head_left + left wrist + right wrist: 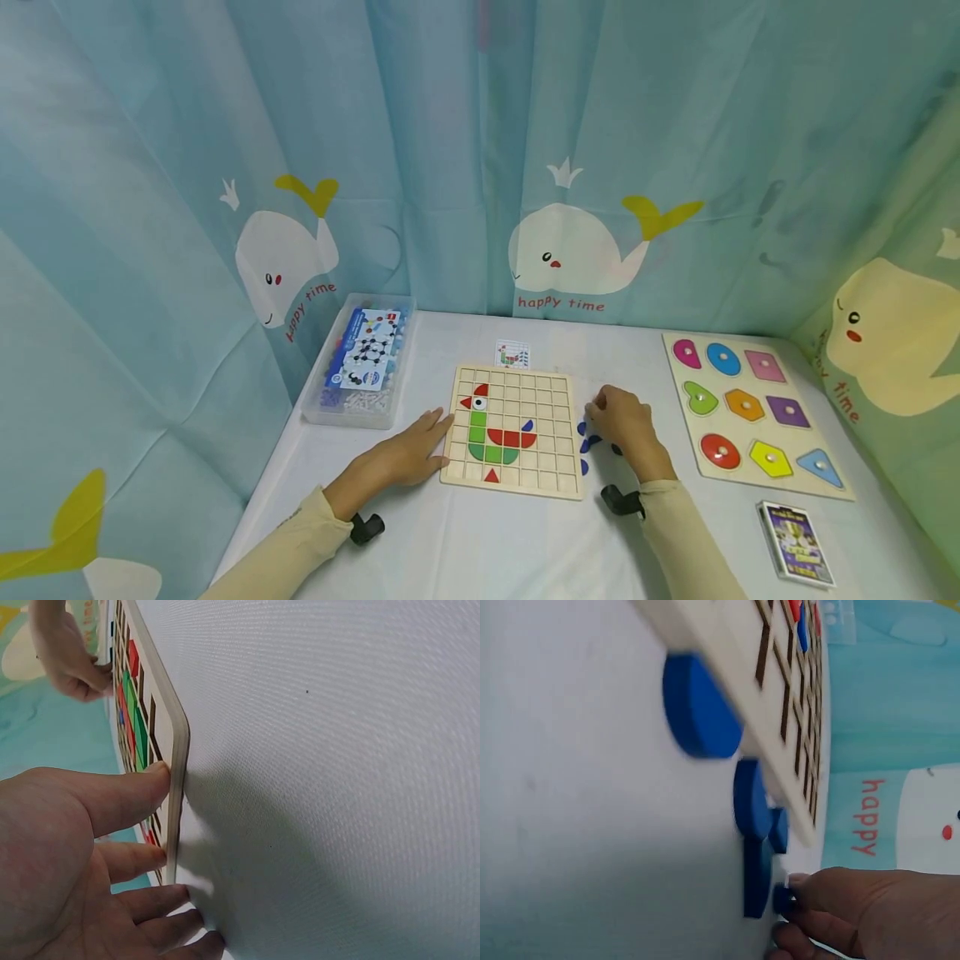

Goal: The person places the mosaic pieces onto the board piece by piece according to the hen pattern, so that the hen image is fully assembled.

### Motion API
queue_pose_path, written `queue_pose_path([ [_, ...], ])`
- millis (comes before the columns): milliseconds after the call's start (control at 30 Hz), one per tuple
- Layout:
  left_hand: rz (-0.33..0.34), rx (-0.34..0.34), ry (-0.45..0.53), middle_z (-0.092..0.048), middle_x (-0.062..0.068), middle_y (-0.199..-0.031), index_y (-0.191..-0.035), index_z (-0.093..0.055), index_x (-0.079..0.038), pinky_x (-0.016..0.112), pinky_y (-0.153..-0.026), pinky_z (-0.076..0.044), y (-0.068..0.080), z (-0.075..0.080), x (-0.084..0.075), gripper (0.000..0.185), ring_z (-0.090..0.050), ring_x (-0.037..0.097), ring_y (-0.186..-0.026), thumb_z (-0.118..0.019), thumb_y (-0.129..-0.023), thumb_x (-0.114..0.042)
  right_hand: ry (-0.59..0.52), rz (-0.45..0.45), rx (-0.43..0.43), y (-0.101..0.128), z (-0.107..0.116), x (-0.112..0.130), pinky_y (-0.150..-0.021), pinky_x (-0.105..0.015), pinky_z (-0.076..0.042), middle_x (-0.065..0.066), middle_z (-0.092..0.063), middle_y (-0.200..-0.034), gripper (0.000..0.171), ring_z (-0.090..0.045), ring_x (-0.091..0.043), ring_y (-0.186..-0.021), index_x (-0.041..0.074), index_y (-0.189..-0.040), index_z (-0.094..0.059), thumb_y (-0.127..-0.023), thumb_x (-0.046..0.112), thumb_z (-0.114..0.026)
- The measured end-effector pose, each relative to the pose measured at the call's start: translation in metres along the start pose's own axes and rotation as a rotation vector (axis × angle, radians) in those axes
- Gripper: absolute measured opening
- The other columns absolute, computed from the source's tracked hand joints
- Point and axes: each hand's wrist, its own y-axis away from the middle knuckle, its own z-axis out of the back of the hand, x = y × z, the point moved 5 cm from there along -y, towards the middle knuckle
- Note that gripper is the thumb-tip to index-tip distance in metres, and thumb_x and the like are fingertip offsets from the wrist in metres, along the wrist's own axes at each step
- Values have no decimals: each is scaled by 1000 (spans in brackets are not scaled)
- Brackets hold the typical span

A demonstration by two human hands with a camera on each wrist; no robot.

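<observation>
A wooden grid board [551, 454] lies on the table with red, green and blue pieces and a white eye piece set in it, forming a bird-like figure. My left hand [411, 450] rests at the board's left edge. In the left wrist view its thumb [135, 799] and straight fingers touch the rim. To the right of the board, my right hand [626, 421] has curled fingers and pinches a small blue piece [782, 898] between thumb and finger, low over the table. Several loose blue pieces [584, 467] lie between that hand and the board's right edge.
A small picture card [513, 354] lies behind the board. A clear plastic case [315, 408] stands at the back left. To the right are a wooden shape puzzle [738, 446] with knobbed pieces and a card box [797, 546]. A whale-print curtain [450, 167] surrounds the table.
</observation>
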Motion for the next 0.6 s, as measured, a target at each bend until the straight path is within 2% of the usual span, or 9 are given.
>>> queue_pose_path([
  [100,4,2,7,-20,18,-163,-158,-28,-6,49,-117,-23,0,0,0,69,-17,35,-149,-61,-101,-28,-16,-36,9,-2,1,-6,-80,-56,-36,-5,-62,-77,22,-55,-26,-71,4,-91,-63,-97,24,-65],
  [200,13,5,10,-20,17,-163,-159,-27,-7,49,-117,-23,1,0,0,70,-17,34,-149,-61,-101,-29,-60,-25,57,-1,4,-9,-81,-56,-36,-7,-66,-86,23,-58,-27,-77,4,-99,-64,-97,27,-66],
  [300,19,6,8,-19,16,-163,-159,-27,-8,48,-118,-22,1,0,0,70,-16,34,-149,-60,-101,-30,-107,6,116,1,8,-9,-83,-59,-36,-9,-68,-95,25,-60,-29,-85,3,-107,-64,-94,23,-69],
  [400,14,5,10,-19,16,-163,-159,-27,-8,49,-118,-22,0,1,0,70,-16,34,-149,-60,-101,-29,-121,18,149,3,11,-9,-84,-59,-37,-8,-67,-96,21,-59,-29,-87,4,-108,-65,-92,18,-70],
  [500,9,9,10,-19,17,-163,-159,-26,-7,49,-118,-22,1,1,0,70,-16,34,-149,-60,-102,-29,-128,23,149,3,11,-10,-83,-57,-39,-7,-65,-94,19,-57,-27,-85,4,-106,-65,-92,16,-71],
  [600,3,8,11,-19,17,-163,-159,-27,-7,49,-118,-22,1,1,-1,69,-16,34,-149,-60,-102,-28,-132,40,111,1,7,-12,-81,-51,-46,-7,-65,-94,20,-58,-26,-85,4,-105,-65,-93,17,-72],
])
